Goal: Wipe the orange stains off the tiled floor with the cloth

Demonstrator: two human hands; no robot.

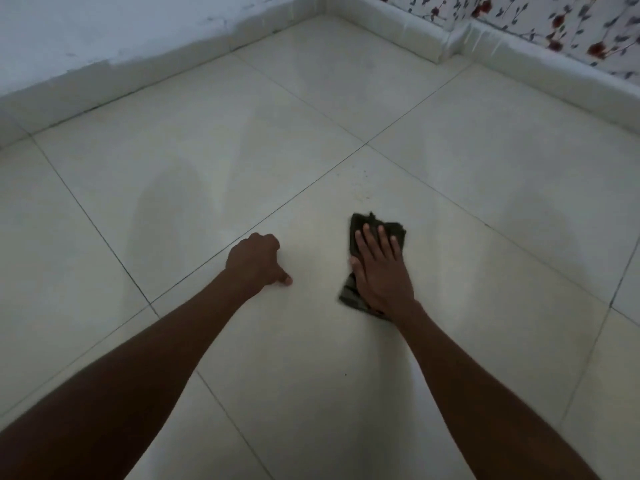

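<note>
Your right-hand fingers (372, 237) are lying straight and slightly spread, pressing flat on the dark, crumpled rectangular cloth (360, 233), so nothing's being pinched or curled around there, just the whole right hand (381, 271) pushing it down onto the pale cream tiled floor (485, 188). The cloth is poking out past your fingertips on the far side and out from under the heel of your palm on the near side.

Just beyond the cloth's far edge I'm seeing some faint specks and a dull smudge (362, 192) on the same tile, close to where four grout lines are crossing. Too dim to tell if they're orange, honestly.

To the left of the cloth, on the same tile and not touching it, your left hand (254, 259) is resting knuckles-down with the fingers curled into a fist, holding nothing, thumb (284, 277) sticking out toward the cloth.

Both bare forearms are reaching in from the near side of the cloth.

Far beyond the cloth, the white tiled skirting (381, 26) is running along the walls, with red-flowered wallpaper (571, 26) above it, off to the right.
</note>
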